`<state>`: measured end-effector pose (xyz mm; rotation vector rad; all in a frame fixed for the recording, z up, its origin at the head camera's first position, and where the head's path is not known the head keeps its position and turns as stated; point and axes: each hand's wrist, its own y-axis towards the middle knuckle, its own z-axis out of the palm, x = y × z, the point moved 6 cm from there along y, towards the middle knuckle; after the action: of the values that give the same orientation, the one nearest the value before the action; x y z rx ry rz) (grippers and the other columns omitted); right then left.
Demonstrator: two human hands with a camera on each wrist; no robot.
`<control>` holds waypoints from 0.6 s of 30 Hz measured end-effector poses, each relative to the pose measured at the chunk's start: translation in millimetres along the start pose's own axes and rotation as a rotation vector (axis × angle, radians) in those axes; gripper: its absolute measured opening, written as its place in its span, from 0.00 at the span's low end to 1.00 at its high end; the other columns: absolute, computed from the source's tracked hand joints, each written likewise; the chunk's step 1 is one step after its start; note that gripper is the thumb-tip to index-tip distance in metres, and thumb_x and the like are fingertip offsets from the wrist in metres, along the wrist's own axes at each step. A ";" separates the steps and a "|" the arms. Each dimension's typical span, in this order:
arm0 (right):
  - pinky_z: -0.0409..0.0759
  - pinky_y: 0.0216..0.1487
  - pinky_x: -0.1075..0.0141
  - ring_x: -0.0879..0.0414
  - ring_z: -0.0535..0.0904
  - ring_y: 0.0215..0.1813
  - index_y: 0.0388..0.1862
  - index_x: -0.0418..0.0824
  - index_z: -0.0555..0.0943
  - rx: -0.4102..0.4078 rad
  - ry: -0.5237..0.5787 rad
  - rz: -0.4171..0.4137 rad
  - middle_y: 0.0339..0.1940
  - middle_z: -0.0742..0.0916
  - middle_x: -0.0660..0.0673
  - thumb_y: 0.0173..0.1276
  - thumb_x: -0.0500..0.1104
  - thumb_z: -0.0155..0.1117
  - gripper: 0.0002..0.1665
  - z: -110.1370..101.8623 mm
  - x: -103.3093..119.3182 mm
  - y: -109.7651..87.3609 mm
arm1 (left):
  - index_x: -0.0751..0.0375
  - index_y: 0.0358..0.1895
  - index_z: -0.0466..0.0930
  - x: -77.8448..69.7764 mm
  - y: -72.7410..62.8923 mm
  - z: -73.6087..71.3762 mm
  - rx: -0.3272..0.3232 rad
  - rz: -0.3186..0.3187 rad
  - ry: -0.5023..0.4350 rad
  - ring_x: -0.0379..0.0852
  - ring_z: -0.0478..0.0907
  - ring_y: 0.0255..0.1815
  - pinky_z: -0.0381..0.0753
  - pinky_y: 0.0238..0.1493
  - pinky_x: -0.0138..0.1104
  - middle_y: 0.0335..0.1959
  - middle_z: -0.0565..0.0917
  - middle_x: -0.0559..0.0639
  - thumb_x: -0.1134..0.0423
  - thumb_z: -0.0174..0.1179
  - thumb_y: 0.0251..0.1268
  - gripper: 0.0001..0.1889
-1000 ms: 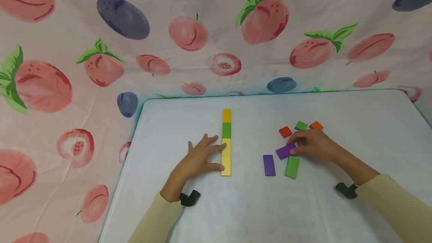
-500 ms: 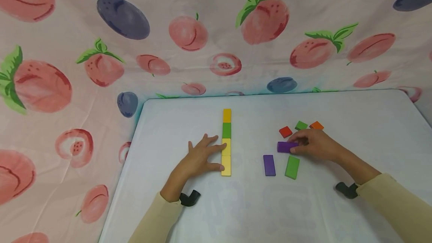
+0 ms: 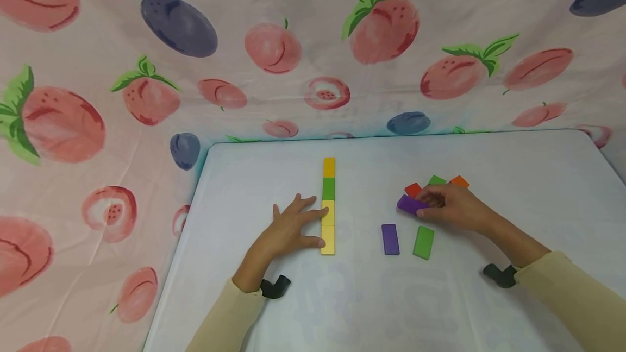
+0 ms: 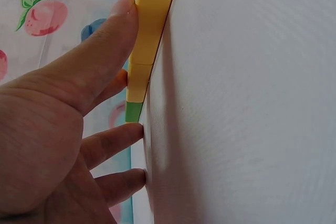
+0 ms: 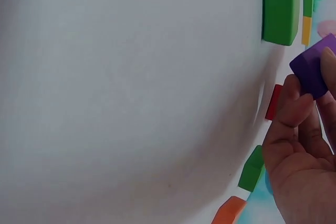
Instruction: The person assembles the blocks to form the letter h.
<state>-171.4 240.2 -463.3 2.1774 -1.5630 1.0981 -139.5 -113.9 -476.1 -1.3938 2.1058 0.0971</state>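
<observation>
Left side: the left hand [image 3: 283, 232] is spread, fingers apart and fairly straight, thumb and index fingertip touching the row's left edge.
Row: four flat rectangular blocks run end to end away from the person, touching. Nearest is a pale yellow block [image 3: 329, 238] at the thumb, then a second pale yellow block [image 3: 330, 218] at the index finger, then a green square-topped block [image 3: 329, 189], and a deeper yellow block [image 3: 329, 167] at the far end.
Right side: and here the right hand [image 3: 455, 208] has it, a purple rectangular block [image 3: 409, 205] pinched between thumb and fingers, tilted, well to the right of the row.
Beyond the pinch: a small red block [image 3: 413, 189] sits just past the purple one, with a small green block [image 3: 437, 180] and a small orange block [image 3: 459, 181] beside it, both partly covered by the hand.
Nearer the person: a second purple rectangular block [image 3: 390, 239] and a long green block [image 3: 423, 243] lie flat, apart.
Bench: a white-covered top [image 3: 367, 297] carries everything.
Backdrop: pale pink fabric [image 3: 303, 10] printed with fruit.
Sleeves: beige [image 3: 572, 292], both arms.
</observation>
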 end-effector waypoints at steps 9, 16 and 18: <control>0.82 0.48 0.72 0.52 0.82 0.53 0.60 0.46 0.81 0.013 0.110 0.034 0.49 0.87 0.46 0.67 0.51 0.74 0.25 3.6 8.5 0.4 | 0.33 0.74 0.71 0.4 0.1 0.3 -0.002 -0.007 0.000 0.58 0.45 0.86 0.34 0.73 0.75 0.81 0.63 0.48 0.43 0.75 0.55 0.40; 0.83 0.47 0.71 0.52 0.83 0.52 0.74 0.52 0.73 0.006 0.114 0.005 0.52 0.86 0.44 0.67 0.51 0.74 0.37 6.2 17.6 2.1 | 0.34 0.74 0.71 0.8 -0.1 0.6 -0.006 -0.001 0.001 0.58 0.45 0.86 0.34 0.73 0.75 0.81 0.63 0.48 0.43 0.75 0.56 0.40; 0.83 0.47 0.71 0.52 0.84 0.51 0.76 0.53 0.71 -0.001 0.106 -0.003 0.53 0.86 0.44 0.67 0.50 0.74 0.40 7.4 19.7 3.2 | 0.34 0.74 0.71 1.1 -0.1 0.7 -0.006 0.000 0.001 0.58 0.45 0.86 0.34 0.73 0.75 0.81 0.63 0.48 0.43 0.75 0.56 0.40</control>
<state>-168.2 220.7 -455.4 2.0842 -1.5138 1.1902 -139.4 -114.6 -477.2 -1.3979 2.1079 0.1033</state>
